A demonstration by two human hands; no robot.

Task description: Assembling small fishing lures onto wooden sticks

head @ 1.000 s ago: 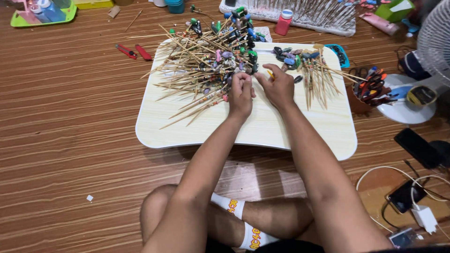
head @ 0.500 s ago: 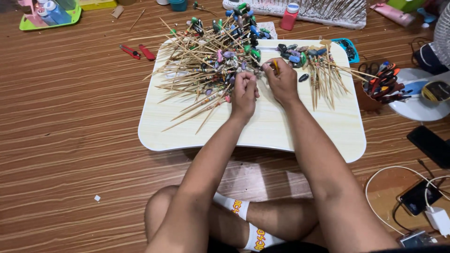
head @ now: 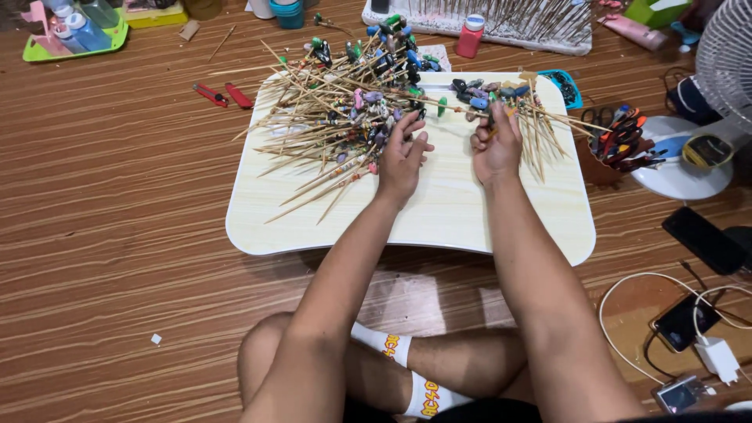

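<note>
Your crossed legs sit nearest, on a striped wooden floor [head: 110,235]. Both forearms reach forward over a pale, round-cornered worktop [head: 439,219].

Your left hand [head: 401,157] lies palm down at the near edge of the stick pile [head: 345,117], fingers spread and resting on the sticks; its grip is apart and clamped on nothing. The pile is a loose heap of thin, pale wooden sticks crossing at many angles, most fanning toward the near left. Many carry a small painted bead-like piece near the far end, in green, blue, black, pink and grey.

Your right hand [head: 496,145] is curled, its grip together on one stick [head: 501,110] held upright beside a smaller bundle [head: 540,125] that lies more nearly parallel on the worktop's right part. A row of dark and blue pieces [head: 478,92] lies between the two heaps.

Right of the worktop, a brown cup [head: 619,149] holds coloured clips, with a fan [head: 724,63] beyond. Phones and white cables [head: 689,313] lie on the near right floor.

Left, a red cutter [head: 223,95] lies on the floor. Farther off are a red bottle [head: 471,35], a white rack [head: 501,19] stuck with upright sticks, and a green tray [head: 74,43] of bottles.
</note>
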